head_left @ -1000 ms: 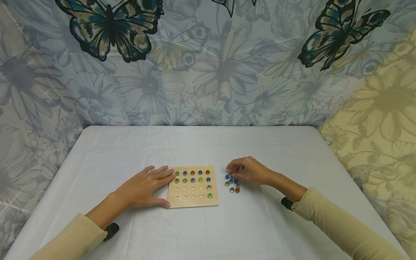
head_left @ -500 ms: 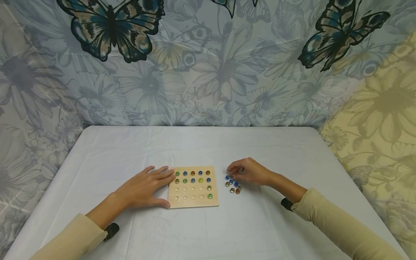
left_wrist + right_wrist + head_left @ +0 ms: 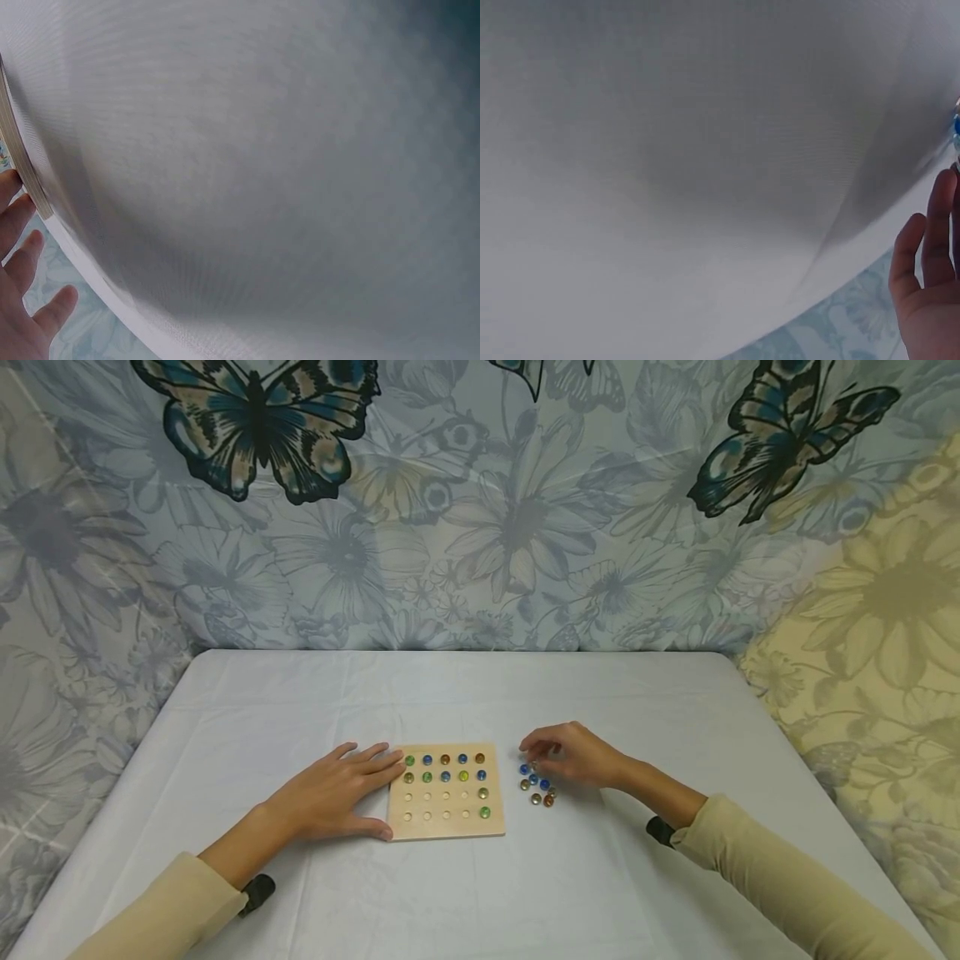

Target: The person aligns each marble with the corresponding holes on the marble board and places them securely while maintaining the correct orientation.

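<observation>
Glass marbles in several colours sit in the holes of a wooden board [image 3: 437,828]; its two far rows are full and the near rows partly filled. My left hand [image 3: 330,793] lies along the board's left side, fingers spread, fingertips on the far left corner and thumb at the near left corner. In the left wrist view the fingers [image 3: 21,262] reach to the board's edge [image 3: 26,161]. Right of the board lies a small cluster of loose marbles [image 3: 536,798]. My right hand [image 3: 581,756] is bent low over its far side, index finger and thumb apart, covering some marbles.
A white cloth covers the table [image 3: 450,693]. Behind it hangs a fabric backdrop [image 3: 517,552] with flowers and butterflies. A dark wrist device [image 3: 258,893] shows below the left sleeve, and another wrist device [image 3: 660,831] at the right cuff.
My right hand has shifted slightly over the cluster, its index fingertip a little further left. A few loose marbles near it have moved a bit. The left hand and the board stay put.
</observation>
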Demonstrator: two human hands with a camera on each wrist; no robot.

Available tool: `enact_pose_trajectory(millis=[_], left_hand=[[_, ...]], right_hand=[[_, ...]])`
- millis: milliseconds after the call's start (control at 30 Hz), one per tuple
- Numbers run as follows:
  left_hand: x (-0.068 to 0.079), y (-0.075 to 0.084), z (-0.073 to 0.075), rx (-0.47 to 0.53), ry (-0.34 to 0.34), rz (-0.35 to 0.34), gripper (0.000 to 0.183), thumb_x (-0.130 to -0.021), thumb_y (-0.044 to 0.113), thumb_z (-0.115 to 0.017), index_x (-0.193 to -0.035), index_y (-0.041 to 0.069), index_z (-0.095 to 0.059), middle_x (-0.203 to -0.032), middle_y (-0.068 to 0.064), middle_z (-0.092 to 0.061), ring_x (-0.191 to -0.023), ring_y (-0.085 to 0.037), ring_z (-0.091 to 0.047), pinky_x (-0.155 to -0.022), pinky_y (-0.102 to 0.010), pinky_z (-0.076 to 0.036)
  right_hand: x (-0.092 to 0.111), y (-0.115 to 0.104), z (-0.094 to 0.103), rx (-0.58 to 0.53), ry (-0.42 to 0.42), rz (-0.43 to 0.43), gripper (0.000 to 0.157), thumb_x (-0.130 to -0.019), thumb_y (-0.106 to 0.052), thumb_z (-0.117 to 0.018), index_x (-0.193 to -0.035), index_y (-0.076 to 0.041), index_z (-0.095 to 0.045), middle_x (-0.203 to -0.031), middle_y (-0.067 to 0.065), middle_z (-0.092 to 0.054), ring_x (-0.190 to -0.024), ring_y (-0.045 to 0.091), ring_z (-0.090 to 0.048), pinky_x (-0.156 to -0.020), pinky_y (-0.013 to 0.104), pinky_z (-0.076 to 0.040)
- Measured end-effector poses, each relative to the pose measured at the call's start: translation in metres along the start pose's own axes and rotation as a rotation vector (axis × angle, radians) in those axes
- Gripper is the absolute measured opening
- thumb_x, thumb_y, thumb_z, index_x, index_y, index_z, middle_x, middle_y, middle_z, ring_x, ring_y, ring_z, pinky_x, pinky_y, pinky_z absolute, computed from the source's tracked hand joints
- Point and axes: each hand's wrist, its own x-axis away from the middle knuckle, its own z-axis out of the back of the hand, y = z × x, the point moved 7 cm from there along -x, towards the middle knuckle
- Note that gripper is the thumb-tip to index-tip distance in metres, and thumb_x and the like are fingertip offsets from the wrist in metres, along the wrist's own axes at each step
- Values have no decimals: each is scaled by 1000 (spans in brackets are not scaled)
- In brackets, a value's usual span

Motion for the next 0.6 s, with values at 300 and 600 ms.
enact_pose_trajectory(millis=[300,600], left_hand=[[0,-1,0,5,-5,5,92,-75,78,-41,-144,18,-35,-149,3,-29,-137,-21,-25,-107,-50,-22],[0,0,0,4,0,-1,91,-75,78,-41,-144,19,-35,-149,3,-29,-137,-21,-25,-106,-50,-23]], right_hand=[[-5,-17,-5,-7,6,40,29,-83,-6,-68,-113,-8,-63,-95,-3,-67,-86,5,-59,-76,33,-50],[-12,-41,-18,-47,21,123,30,-84,-7,-68,-113,-8,-63,-96,-4,-68,-86,3,-60,-75,34,-50]])
